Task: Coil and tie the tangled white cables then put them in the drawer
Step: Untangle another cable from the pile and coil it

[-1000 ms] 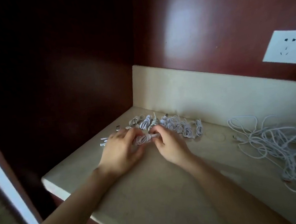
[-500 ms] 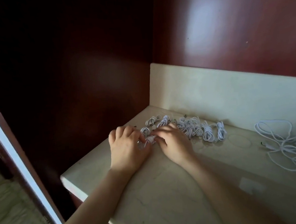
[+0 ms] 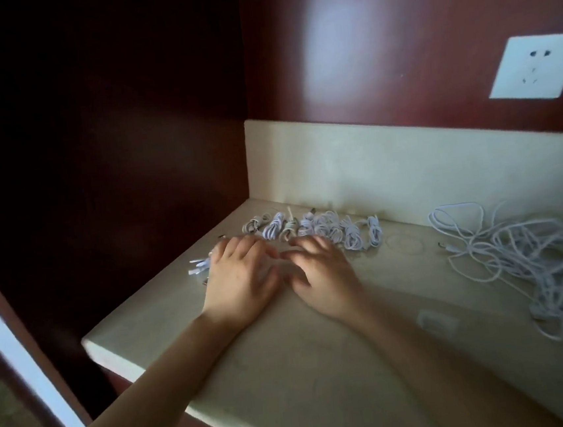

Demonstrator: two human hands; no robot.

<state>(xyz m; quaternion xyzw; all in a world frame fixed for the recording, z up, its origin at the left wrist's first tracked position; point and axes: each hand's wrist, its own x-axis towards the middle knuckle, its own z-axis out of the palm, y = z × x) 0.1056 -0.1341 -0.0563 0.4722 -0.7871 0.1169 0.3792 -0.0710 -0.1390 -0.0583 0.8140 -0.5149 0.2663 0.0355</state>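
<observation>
As both rest on the table (image 3: 323,374), my left hand (image 3: 242,280) and right hand (image 3: 322,280) nearly touch.
Right fingers lie loose; whether the left grips the cable ends (image 3: 197,268) jutting beside it I cannot tell. Coiled cables (image 3: 322,228) sit just beyond, the tangled pile (image 3: 532,258) well right.

Row of coiled white cable bundles (image 3: 326,228) lies flat just beyond the tips of the left hand's fingers (image 3: 239,250) and the right hand's fingers (image 3: 311,246); white cable ends (image 3: 197,267) protrude beside the left fingers, blurred; tangled white cable heap (image 3: 525,258) sprawls well right of the right fingers.
</observation>
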